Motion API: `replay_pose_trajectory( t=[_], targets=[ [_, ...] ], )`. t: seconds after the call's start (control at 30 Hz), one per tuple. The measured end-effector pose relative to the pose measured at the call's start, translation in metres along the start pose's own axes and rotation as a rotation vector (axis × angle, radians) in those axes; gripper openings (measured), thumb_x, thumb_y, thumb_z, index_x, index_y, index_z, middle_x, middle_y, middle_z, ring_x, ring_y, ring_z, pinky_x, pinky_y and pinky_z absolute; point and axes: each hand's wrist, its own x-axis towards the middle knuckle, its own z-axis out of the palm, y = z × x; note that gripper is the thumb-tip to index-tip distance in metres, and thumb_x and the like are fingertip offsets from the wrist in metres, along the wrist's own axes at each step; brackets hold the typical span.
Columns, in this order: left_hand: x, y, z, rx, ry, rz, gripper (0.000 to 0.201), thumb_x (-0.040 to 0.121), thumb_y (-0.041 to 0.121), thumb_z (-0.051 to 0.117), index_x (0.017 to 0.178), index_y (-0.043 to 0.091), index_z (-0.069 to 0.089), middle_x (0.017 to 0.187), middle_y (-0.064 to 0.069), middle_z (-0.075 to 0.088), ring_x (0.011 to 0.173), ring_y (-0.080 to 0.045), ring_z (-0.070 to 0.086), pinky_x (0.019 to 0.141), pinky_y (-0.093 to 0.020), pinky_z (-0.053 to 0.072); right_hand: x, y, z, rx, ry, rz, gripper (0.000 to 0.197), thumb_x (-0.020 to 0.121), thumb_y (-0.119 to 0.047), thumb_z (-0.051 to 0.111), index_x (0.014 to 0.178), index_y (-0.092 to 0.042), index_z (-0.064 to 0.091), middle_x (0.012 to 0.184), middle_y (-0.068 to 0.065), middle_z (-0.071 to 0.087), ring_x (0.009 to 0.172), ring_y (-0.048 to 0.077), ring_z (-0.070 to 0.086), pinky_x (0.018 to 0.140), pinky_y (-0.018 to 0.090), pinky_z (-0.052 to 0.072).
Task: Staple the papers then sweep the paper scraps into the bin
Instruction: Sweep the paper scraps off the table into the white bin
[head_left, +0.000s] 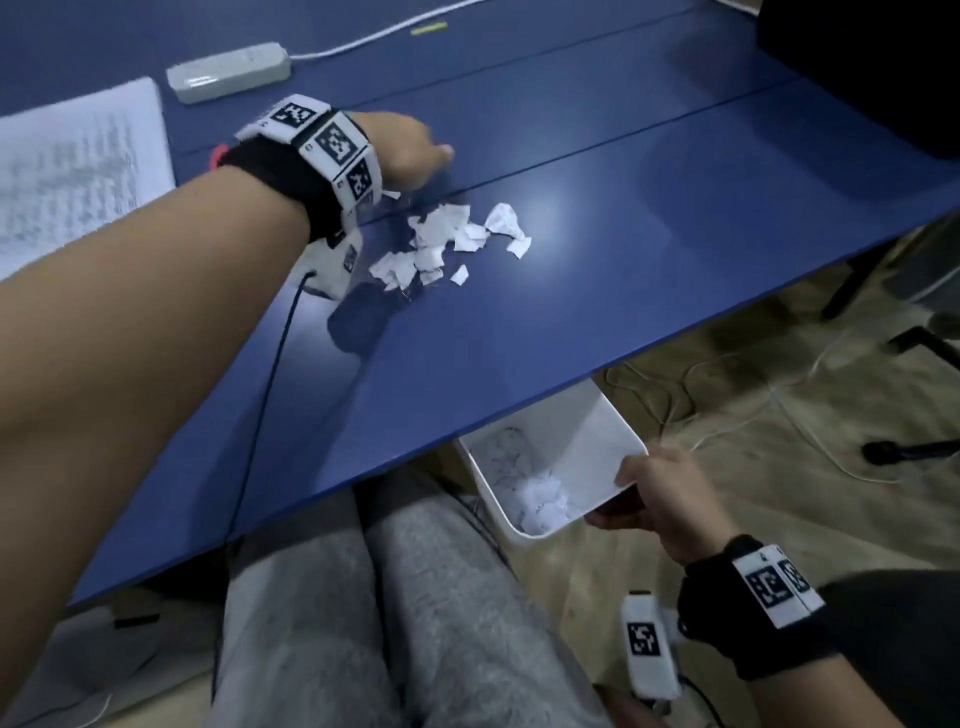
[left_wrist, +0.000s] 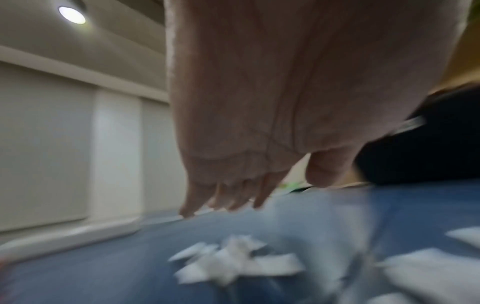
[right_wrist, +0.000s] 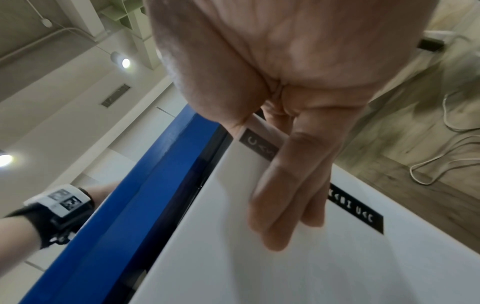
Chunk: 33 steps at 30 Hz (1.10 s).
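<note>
Torn white paper scraps (head_left: 441, 239) lie in a loose pile on the blue table (head_left: 519, 338). My left hand (head_left: 415, 156) stands just behind the pile, fingers straight and pointing down at the tabletop, holding nothing. The left wrist view shows its fingers (left_wrist: 221, 195) close to the table, with blurred scraps (left_wrist: 233, 261) in front of them. Below the table's near edge, my right hand (head_left: 654, 493) grips the rim of a white bin (head_left: 571, 431), thumb inside, fingers (right_wrist: 285, 195) on the bin's outer wall (right_wrist: 311, 267). Some scraps (head_left: 540, 501) lie in the bin. Printed papers (head_left: 78, 161) rest at the far left.
A white power strip (head_left: 228, 70) with its cord lies at the back. A small red object (head_left: 218, 156) shows behind my left wrist. A black object (head_left: 857, 67) fills the back right corner. Cables (head_left: 779, 415) trail over the floor beside the bin. My knees (head_left: 415, 597) are under the table.
</note>
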Motion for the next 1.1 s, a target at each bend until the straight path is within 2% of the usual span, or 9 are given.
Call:
replay_pose_trajectory(
  t=[0.17,0.37,0.43,0.5,0.6,0.77,0.93,1.03,1.1],
  targets=[
    [0.023,-0.042,-0.001,0.038,-0.101,-0.169,0.054,0.105,0.033,0.027,0.144,-0.002,0.04,0.155,-0.019,0.034,0.144,-0.032,0.033,0.118,-0.038,0.021,0.006,-0.003,-0.003,-0.018,0.021,0.006,0.027,0.078,0.014,0.041,0.101,0.019,0.056,0.078,0.033,0.059,0.045,0.041,0.063,0.048,0.042,0.057],
    [-0.002,-0.021,0.008,-0.105,-0.131,-0.098,0.064,0.1,0.052,0.022,0.125,0.007,0.06,0.135,-0.009,0.058,0.129,-0.03,0.049,0.114,-0.039,0.028,0.01,-0.007,-0.001,-0.039,0.025,-0.007,0.024,0.081,0.013,0.042,0.101,0.02,0.053,0.071,0.037,0.059,0.044,0.044,0.063,0.054,0.051,0.06],
    [-0.019,-0.001,0.012,-0.095,-0.156,-0.011,0.061,0.102,0.048,0.02,0.139,0.01,0.05,0.15,-0.011,0.045,0.139,-0.028,0.04,0.118,-0.039,0.022,0.008,-0.006,0.0,-0.045,0.023,-0.011,0.024,0.081,0.013,0.042,0.101,0.02,0.053,0.069,0.038,0.059,0.044,0.044,0.064,0.051,0.049,0.061],
    [-0.04,0.017,0.019,-0.038,-0.186,0.066,0.054,0.106,0.037,0.019,0.152,0.011,0.028,0.162,-0.01,0.02,0.15,-0.024,0.021,0.121,-0.038,0.014,0.005,-0.004,0.0,-0.041,0.018,-0.006,0.023,0.08,0.012,0.042,0.1,0.019,0.054,0.07,0.04,0.06,0.044,0.045,0.064,0.046,0.043,0.059],
    [-0.066,0.037,0.031,0.023,-0.222,0.106,0.049,0.107,0.019,0.018,0.153,0.002,0.019,0.162,-0.016,0.013,0.151,-0.027,0.012,0.119,-0.04,0.012,0.001,0.0,0.0,-0.038,-0.008,-0.008,0.023,0.08,0.013,0.043,0.098,0.018,0.057,0.078,0.042,0.062,0.046,0.045,0.065,0.043,0.039,0.057],
    [-0.107,0.051,0.049,0.097,-0.318,0.186,0.054,0.106,0.029,0.009,0.156,0.012,-0.002,0.163,-0.016,-0.012,0.152,-0.033,-0.005,0.124,-0.046,0.006,-0.008,0.009,-0.003,-0.022,-0.046,-0.012,0.027,0.081,0.012,0.042,0.103,0.019,0.056,0.085,0.042,0.063,0.05,0.046,0.066,0.044,0.038,0.057],
    [-0.121,0.065,0.045,0.051,-0.274,0.169,0.055,0.106,0.033,0.014,0.154,0.008,0.01,0.164,-0.015,0.001,0.153,-0.028,0.0,0.121,-0.043,0.01,-0.014,0.012,-0.006,-0.039,-0.043,-0.035,0.026,0.08,0.011,0.042,0.1,0.019,0.057,0.088,0.047,0.064,0.051,0.047,0.066,0.045,0.039,0.058],
    [-0.1,0.076,0.031,0.002,-0.157,0.133,0.066,0.103,0.041,0.021,0.155,0.003,0.004,0.164,-0.015,-0.004,0.153,-0.027,-0.002,0.123,-0.044,0.009,-0.019,0.011,-0.005,-0.042,-0.044,-0.041,0.025,0.08,0.011,0.042,0.098,0.018,0.058,0.09,0.05,0.061,0.052,0.047,0.067,0.046,0.039,0.058],
    [-0.081,0.083,0.024,-0.004,-0.14,0.132,0.065,0.101,0.041,0.022,0.155,0.006,0.011,0.164,-0.016,0.001,0.153,-0.028,0.006,0.122,-0.044,0.013,-0.019,0.011,-0.004,-0.042,-0.037,-0.04,0.026,0.08,0.011,0.042,0.099,0.019,0.057,0.089,0.05,0.062,0.052,0.047,0.067,0.046,0.04,0.059]
  ],
)
